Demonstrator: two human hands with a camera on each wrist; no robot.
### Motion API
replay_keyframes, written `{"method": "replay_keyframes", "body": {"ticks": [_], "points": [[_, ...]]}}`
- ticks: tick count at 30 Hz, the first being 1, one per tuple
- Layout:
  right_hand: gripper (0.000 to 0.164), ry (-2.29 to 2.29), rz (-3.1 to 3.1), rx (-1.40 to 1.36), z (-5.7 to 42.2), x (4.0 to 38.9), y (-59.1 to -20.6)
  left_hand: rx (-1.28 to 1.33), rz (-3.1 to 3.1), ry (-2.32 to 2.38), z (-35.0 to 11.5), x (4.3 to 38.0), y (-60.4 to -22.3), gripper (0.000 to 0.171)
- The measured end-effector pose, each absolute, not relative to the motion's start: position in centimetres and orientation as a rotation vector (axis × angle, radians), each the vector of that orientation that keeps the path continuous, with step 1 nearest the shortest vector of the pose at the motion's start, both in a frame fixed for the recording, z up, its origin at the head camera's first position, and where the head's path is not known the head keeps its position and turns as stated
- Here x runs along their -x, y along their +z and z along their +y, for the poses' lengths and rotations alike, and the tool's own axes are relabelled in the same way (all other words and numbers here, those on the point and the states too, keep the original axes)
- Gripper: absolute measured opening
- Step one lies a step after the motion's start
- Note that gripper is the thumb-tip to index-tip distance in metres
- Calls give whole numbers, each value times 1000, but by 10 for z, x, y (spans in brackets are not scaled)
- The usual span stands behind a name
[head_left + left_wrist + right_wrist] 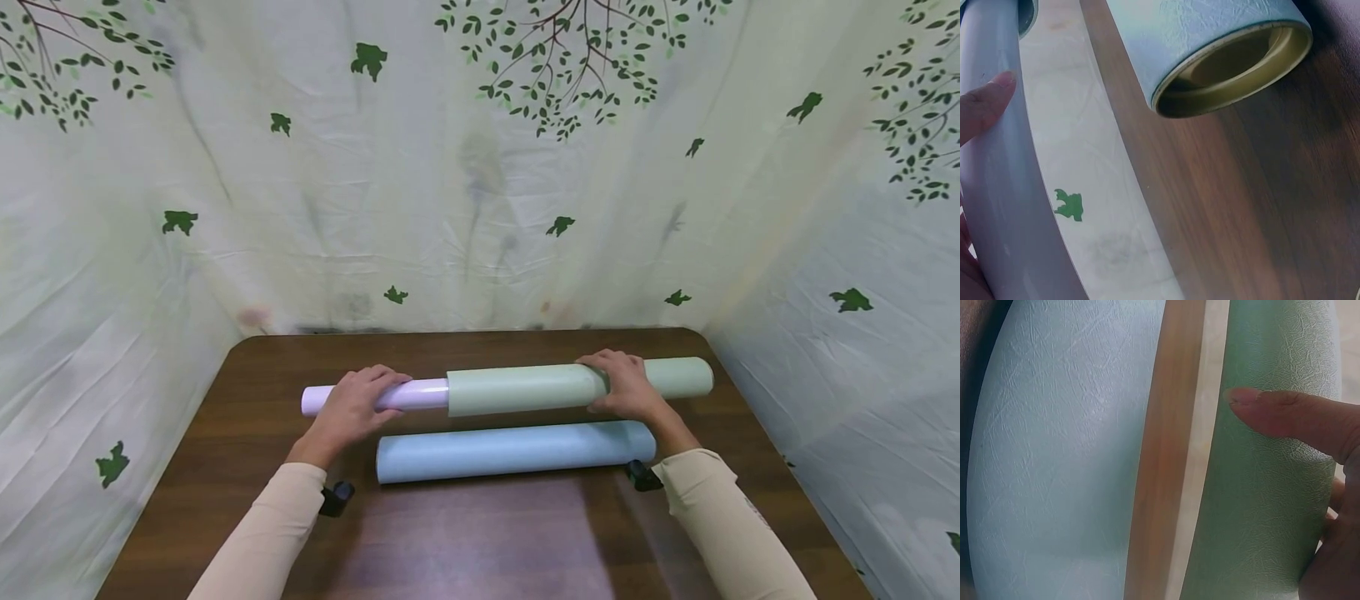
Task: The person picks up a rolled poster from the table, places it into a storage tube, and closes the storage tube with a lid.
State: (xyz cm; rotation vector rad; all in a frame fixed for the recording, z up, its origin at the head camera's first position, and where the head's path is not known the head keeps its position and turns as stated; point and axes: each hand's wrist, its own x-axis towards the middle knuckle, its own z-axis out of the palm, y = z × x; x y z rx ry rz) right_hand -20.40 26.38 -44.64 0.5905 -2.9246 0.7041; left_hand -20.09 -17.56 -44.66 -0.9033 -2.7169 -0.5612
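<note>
My left hand (354,410) grips a smooth lilac tube (427,394), its thumb lying along the near side. The lilac tube's right end meets the left end of a wider pale green tube (517,390) and seems to sit inside it. My right hand (624,387) holds the green tube right of its middle, with the thumb (1272,409) on the near side and other fingers partly hidden behind. Nearer to me lies a pale blue tube (517,451), untouched. The left wrist view shows its end (1235,75), with a gold-coloured rim and a recess.
A brown wooden table (465,533) with rounded far corners bears the tubes. White cloth (480,250) printed with green leaves and branches hangs behind it and along both sides. Small black devices sit at both wrists.
</note>
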Motion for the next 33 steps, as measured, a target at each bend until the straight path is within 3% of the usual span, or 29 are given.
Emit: {"method": "replay_keyframes", "body": {"ticks": [33], "points": [[71, 736, -2898, -541, 255, 194, -438, 971, -2633, -594, -154, 199, -444, 47]]}}
